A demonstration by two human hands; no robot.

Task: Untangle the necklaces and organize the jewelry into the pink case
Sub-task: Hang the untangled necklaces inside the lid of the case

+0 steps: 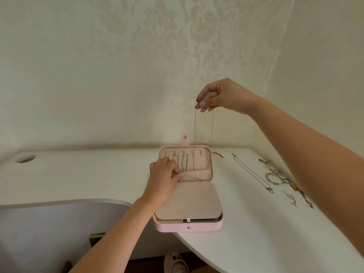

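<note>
Case (189,226) is sitting open on the desk (98,174), lid opening toward the wall. Right grip (218,97) is pinching a thin chain (195,127), holding it high above the lid. Both strands are hanging straight down, the left one reaching the hook row inside the lid. Left grip (163,176) is pinching the pocket (199,175) at its left edge, fingers curling onto it. Other chains (184,162) are hanging from the hooks. We're seeing the earring panel (189,200) lying over the base. Right of the case, a necklace (252,172) is lying stretched out, with a jumble of bracelets (275,177) lying beyond it.
</note>
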